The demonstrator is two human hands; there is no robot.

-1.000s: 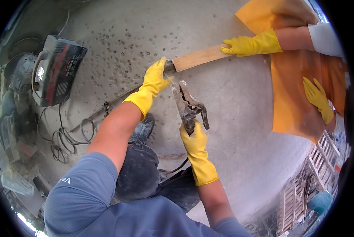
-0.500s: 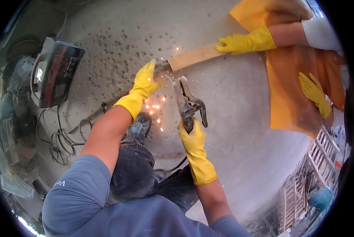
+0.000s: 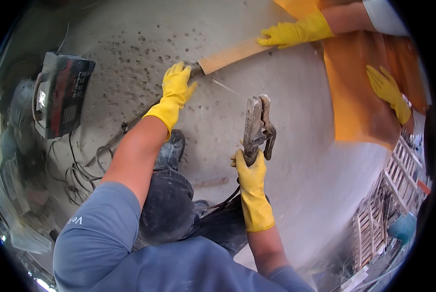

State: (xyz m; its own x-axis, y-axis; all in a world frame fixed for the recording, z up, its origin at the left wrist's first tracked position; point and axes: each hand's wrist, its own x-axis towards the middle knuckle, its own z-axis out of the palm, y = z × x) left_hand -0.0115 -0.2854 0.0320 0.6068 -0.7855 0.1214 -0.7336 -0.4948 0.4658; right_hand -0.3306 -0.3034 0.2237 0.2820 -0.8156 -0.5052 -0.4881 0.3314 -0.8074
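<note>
My left hand [image 3: 177, 88], in a yellow rubber glove, straddles a dark metal bar [image 3: 196, 71], fingers on one side and thumb on the other. Against the bar's far end sits a wooden board [image 3: 235, 56], whose other end a co-worker's gloved hand [image 3: 296, 34] grips. In my right hand [image 3: 251, 177], also gloved, is a worn welding electrode holder [image 3: 255, 129], its jaws pointing up. A thin welding rod [image 3: 225, 87] slants from the jaws toward the bar, its tip apart from it. My glove hides part of the bar.
At left stands a boxy welding machine [image 3: 64, 95], with coiled cables [image 3: 77, 177] on the floor below it. The co-worker's second gloved hand [image 3: 388, 92] rests against an orange apron [image 3: 352, 97]. Wooden slatted pallets [image 3: 398, 170] and a teal container [image 3: 403, 228] lie at lower right.
Sparks that glowed under the bar are gone. My right hand has moved the electrode holder rightward, away from the bar. My left hand and the board have shifted slightly up and left in view.
</note>
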